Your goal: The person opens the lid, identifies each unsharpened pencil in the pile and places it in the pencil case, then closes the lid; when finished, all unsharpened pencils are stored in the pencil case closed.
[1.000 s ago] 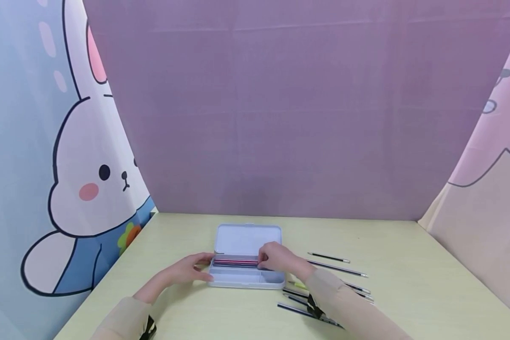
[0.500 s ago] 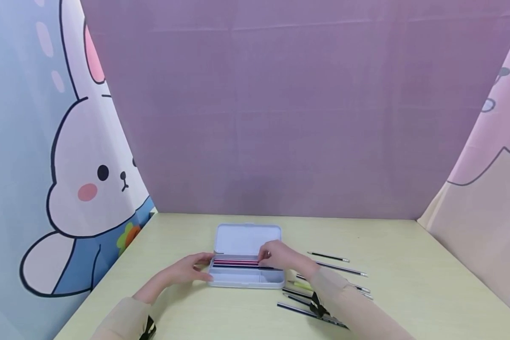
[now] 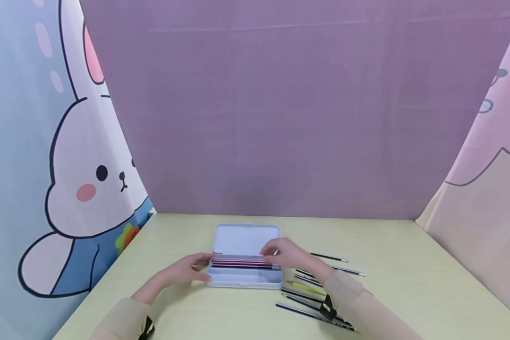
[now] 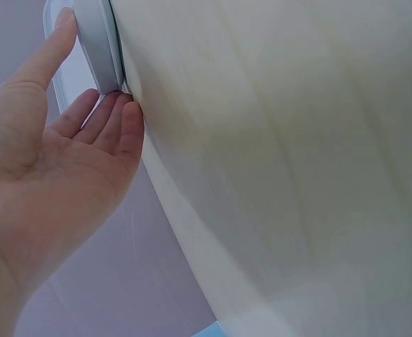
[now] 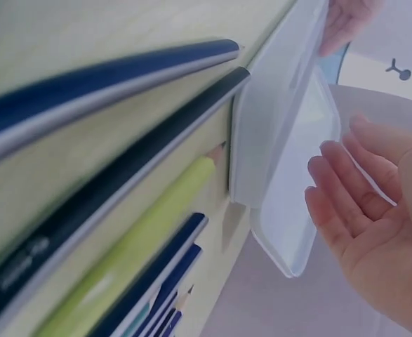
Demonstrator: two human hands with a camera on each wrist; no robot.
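Note:
An open white pencil case point(image 3: 238, 284) lies on the table with its lid point(image 3: 246, 238) folded back. Several dark and red pencils point(image 3: 238, 262) lie side by side in its long rear compartment. At the left end, my left hand point(image 3: 182, 273) holds the case, thumb at the front corner and fingers at the back corner; the left wrist view shows this hand point(image 4: 65, 147) at the case's end. My right hand point(image 3: 286, 254) hovers over the right end of the pencils. In the right wrist view, that hand point(image 5: 367, 203) has loosely bent fingers with nothing between them.
Right of the case, several dark pencils point(image 3: 297, 309) lie loose, partly under the right forearm. Among them is a yellow-green pencil-like piece point(image 5: 132, 246). Two more dark pencils, one of them the farthest back point(image 3: 331, 257), lie beyond the right wrist. A purple cloth point(image 3: 255, 118) hangs behind the table.
My right hand has let go of a dark pencil, now lying in the case's rear compartment, and has lifted slightly up and right. My left hand has stayed at the case's left end.

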